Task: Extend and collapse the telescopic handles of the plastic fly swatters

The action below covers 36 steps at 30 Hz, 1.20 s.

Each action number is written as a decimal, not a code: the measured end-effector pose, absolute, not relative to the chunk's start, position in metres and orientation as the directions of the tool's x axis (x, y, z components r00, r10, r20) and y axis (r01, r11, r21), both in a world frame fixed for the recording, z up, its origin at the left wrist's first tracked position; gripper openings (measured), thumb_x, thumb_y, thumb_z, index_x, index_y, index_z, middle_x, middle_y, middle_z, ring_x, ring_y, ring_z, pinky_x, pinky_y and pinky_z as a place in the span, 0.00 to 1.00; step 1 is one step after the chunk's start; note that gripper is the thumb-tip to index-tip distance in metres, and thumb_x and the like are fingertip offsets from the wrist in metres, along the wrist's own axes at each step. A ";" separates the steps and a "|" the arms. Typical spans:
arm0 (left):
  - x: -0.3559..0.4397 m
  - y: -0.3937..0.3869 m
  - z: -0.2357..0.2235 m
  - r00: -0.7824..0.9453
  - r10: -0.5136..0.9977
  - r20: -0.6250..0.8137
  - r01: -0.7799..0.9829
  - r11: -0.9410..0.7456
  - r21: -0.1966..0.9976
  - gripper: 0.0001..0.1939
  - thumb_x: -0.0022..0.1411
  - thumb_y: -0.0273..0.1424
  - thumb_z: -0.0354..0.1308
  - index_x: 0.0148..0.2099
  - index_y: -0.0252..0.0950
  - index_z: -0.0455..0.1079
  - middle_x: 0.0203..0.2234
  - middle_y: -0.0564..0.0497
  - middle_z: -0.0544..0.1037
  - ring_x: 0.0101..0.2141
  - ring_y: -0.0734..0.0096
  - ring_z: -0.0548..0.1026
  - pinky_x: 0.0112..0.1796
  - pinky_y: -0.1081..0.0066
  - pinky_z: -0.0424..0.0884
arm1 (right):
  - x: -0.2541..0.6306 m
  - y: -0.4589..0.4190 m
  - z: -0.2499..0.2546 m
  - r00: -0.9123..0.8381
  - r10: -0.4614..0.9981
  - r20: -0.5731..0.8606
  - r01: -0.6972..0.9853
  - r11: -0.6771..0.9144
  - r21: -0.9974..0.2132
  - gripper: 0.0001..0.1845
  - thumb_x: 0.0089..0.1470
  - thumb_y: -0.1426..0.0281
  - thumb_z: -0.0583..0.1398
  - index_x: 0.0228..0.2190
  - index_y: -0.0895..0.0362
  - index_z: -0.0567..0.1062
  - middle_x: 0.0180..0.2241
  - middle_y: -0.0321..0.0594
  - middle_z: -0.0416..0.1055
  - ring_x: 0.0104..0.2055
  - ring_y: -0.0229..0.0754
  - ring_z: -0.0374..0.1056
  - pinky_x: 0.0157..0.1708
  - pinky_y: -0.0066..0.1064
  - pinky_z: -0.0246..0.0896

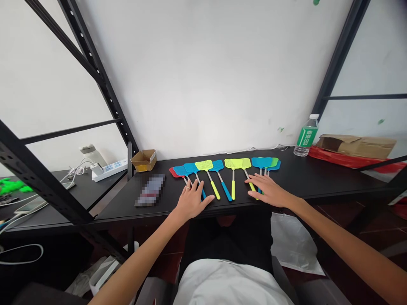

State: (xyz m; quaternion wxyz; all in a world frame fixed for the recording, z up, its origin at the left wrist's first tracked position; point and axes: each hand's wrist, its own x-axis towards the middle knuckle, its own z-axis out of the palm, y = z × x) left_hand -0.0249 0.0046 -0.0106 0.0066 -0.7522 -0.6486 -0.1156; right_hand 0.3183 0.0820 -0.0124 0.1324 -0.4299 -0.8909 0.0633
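Several fly swatters lie side by side on the black table, heads toward the wall and handles toward me. A red fly swatter [173,172] is at the left end, partly under a blue fly swatter [181,170]. Yellow fly swatters [233,164] lie in the middle, and a blue-headed fly swatter [261,162] overlaps others at the right. My left hand [192,201], a ring on one finger, spreads flat over the left handles. My right hand [269,190] rests with fingers stretched over the right handles. Both palms hide parts of the handles beneath; neither hand grips anything.
A phone [151,190] and a small open cardboard box [144,161] are left of the swatters. At the back right stand a water bottle [307,136] and a larger cardboard box [356,146] on red plastic. Black rack posts [108,97] flank the table [124,203]; a power strip [110,169] is further left.
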 end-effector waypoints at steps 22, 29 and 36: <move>-0.029 -0.013 -0.009 0.092 0.974 0.208 0.980 -0.125 0.154 0.43 0.67 0.62 0.35 0.75 0.43 0.47 0.72 0.40 0.48 0.71 0.46 0.46 0.65 0.47 0.51 | 0.302 0.086 -0.015 -0.581 0.809 0.092 0.763 0.580 -0.284 0.43 0.63 0.40 0.37 0.72 0.44 0.39 0.74 0.33 0.30 0.74 0.56 0.29 0.71 0.53 0.33; -0.020 -0.007 -0.010 0.039 0.974 0.224 0.990 -0.068 0.123 0.46 0.67 0.62 0.34 0.72 0.35 0.55 0.70 0.35 0.54 0.70 0.41 0.48 0.64 0.46 0.51 | 0.304 0.089 -0.020 -0.530 0.839 0.124 0.810 0.544 -0.220 0.47 0.62 0.38 0.40 0.72 0.49 0.43 0.73 0.41 0.34 0.74 0.58 0.34 0.70 0.53 0.38; -0.024 0.006 -0.014 0.093 0.973 0.211 0.979 -0.128 0.158 0.45 0.67 0.62 0.35 0.73 0.37 0.54 0.71 0.39 0.52 0.71 0.44 0.46 0.65 0.47 0.50 | 0.297 0.088 -0.012 -0.644 0.747 0.163 0.684 0.659 -0.313 0.39 0.66 0.45 0.38 0.72 0.45 0.41 0.73 0.34 0.37 0.74 0.54 0.40 0.70 0.50 0.40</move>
